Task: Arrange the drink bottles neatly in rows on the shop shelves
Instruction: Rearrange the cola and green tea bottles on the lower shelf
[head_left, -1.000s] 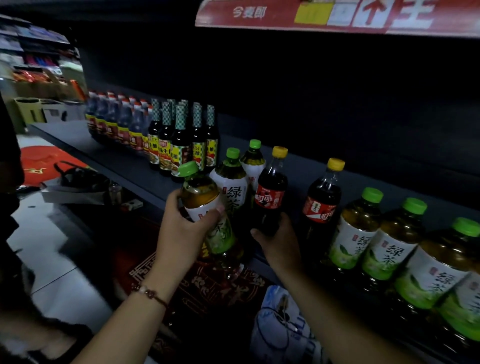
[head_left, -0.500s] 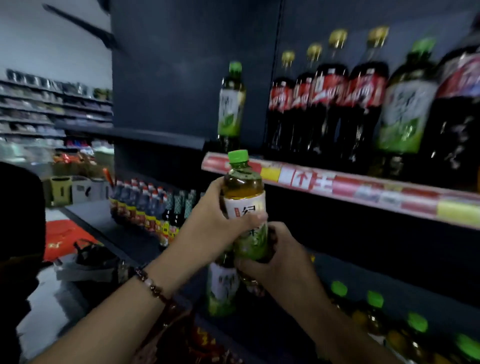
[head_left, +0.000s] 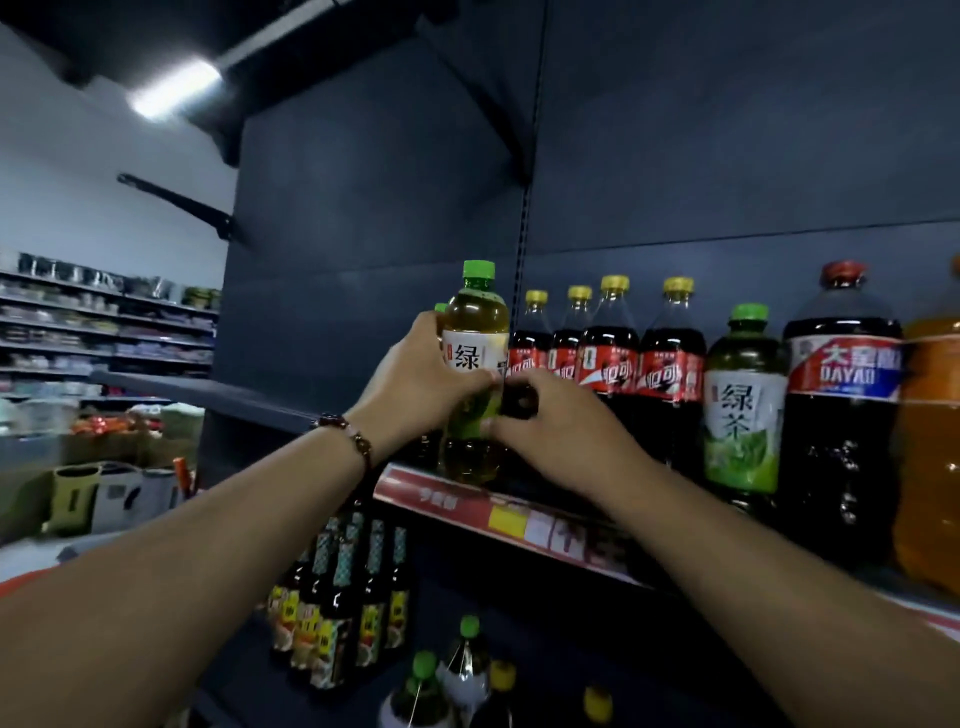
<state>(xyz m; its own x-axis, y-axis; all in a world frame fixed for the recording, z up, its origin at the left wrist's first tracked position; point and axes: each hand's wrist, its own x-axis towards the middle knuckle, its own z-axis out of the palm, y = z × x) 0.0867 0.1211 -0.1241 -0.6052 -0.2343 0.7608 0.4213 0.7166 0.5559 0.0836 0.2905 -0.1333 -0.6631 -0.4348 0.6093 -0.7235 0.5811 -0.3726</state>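
Observation:
My left hand (head_left: 415, 382) grips a green-capped green tea bottle (head_left: 475, 332) upright at the left end of the upper shelf (head_left: 441, 500), just above its red price strip. My right hand (head_left: 558, 434) is curled round a small dark round thing (head_left: 518, 402) against the bottle's right side; what it is I cannot make out. Another green cap (head_left: 440, 307) peeks out behind my left hand. To the right stand several yellow-capped cola bottles (head_left: 610, 364) in a row, then a second green tea bottle (head_left: 745, 410).
A big dark Dayao bottle (head_left: 841, 426) and an orange drink bottle (head_left: 930, 457) stand at the far right. On the lower shelf are several sauce bottles (head_left: 337, 613) and more tea and cola bottles (head_left: 426, 686). Other shop shelves (head_left: 104, 332) fill the left background.
My left hand lifted the green tea bottle from the lower shelf up to the upper shelf. My right hand left the cola bottle below and came up beside it.

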